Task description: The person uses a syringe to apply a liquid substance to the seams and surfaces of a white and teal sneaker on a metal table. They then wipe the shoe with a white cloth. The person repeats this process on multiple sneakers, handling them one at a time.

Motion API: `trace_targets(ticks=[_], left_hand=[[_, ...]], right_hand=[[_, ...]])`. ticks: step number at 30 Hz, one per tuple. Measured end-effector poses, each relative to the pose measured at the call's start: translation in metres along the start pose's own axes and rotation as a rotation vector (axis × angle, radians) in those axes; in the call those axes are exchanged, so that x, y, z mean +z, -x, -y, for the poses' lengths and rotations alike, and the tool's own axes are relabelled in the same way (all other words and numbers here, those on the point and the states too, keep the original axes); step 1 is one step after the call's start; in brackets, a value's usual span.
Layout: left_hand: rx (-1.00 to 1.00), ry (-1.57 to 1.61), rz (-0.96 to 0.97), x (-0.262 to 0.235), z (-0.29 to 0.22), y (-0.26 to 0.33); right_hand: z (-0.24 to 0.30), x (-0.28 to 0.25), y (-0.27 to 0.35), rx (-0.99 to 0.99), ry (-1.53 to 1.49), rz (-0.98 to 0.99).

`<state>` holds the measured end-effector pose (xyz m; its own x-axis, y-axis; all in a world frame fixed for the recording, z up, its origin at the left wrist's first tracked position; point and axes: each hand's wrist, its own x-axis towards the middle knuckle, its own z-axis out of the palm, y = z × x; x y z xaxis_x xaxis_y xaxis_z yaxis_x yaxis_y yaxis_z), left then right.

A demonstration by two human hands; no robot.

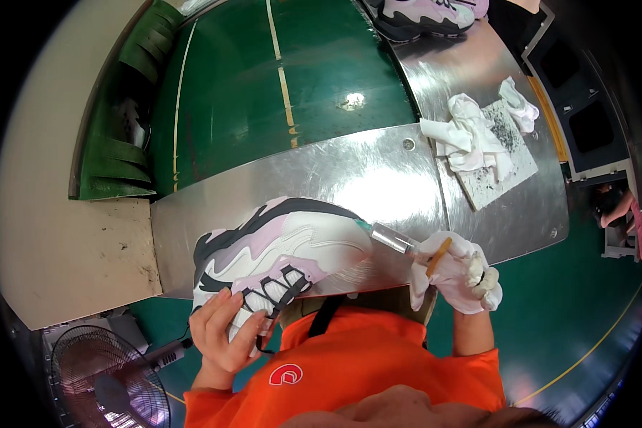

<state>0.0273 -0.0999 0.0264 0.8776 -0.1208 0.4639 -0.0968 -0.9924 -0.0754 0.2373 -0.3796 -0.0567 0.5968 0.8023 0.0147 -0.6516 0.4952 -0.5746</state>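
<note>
My bare left hand grips a white, lilac and black sneaker around its laced opening and tongue. The sneaker lies tilted on its side, its toe to the right and its black sole edge facing away from me. In a white glove, my right hand is closed around a slim tool with a silver sleeve. That tool's teal tip meets the sole edge at the toe; I cannot tell whether it is a brush. A tan stick pokes up between the gloved fingers; whether it belongs to the tool is unclear.
Beyond the metal worktop runs a green conveyor belt, with slitted green flaps at its left. White cloths lie on a stained white board at right. Another sneaker stands far right. A fan is lower left.
</note>
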Motion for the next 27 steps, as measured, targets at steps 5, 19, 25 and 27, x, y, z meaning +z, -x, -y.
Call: trace_targets(ticks=[5, 19, 25, 27], left_hand=[[-0.017, -0.023, 0.012, 0.001, -0.008, -0.001], [-0.012, -0.016, -0.008, 0.002, -0.009, 0.007], [0.004, -0.016, -0.022, 0.003, -0.009, 0.006], [0.0, -0.013, -0.007, 0.001, -0.009, 0.005]], right_hand=[[-0.018, -0.008, 0.01, -0.068, -0.105, 0.021], [-0.022, 0.017, 0.026, -0.093, -0.08, -0.078], [-0.011, 0.041, 0.028, -0.083, -0.011, -0.117], [-0.007, 0.051, 0.029, -0.062, 0.05, -0.137]])
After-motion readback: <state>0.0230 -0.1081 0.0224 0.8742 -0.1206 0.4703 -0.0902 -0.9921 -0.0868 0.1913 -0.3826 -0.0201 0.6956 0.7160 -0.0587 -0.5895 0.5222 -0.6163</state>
